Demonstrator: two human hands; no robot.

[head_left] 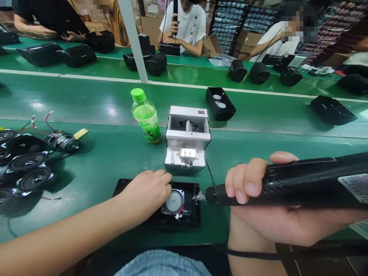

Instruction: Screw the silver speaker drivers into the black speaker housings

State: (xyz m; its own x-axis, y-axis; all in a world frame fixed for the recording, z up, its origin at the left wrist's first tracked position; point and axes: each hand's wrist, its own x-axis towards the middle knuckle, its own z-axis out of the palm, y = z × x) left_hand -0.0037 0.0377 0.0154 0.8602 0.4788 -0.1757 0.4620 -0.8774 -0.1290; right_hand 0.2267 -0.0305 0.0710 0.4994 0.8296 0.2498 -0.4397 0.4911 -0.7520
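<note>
My right hand (258, 199) is wrapped round a black electric screwdriver (301, 180), which lies almost level and points left. At its tip shows a small, shiny silver clump (199, 196), too blurred to make out, over the right end of a black speaker housing (191, 220). A round speaker driver (174, 202) with a red wire and white connector sits in that housing. My left hand (152, 193) is over the housing's left part, fingers curled and close together beside the driver. Whatever is under its fingertips is hidden.
Behind the housing stands a silver screw feeder (188, 140), with a green bottle (146, 117) to its left. Loose speaker drivers (30, 163) pile up at far left. Another black housing (220, 103) is on the green line behind. Several people work across the bench.
</note>
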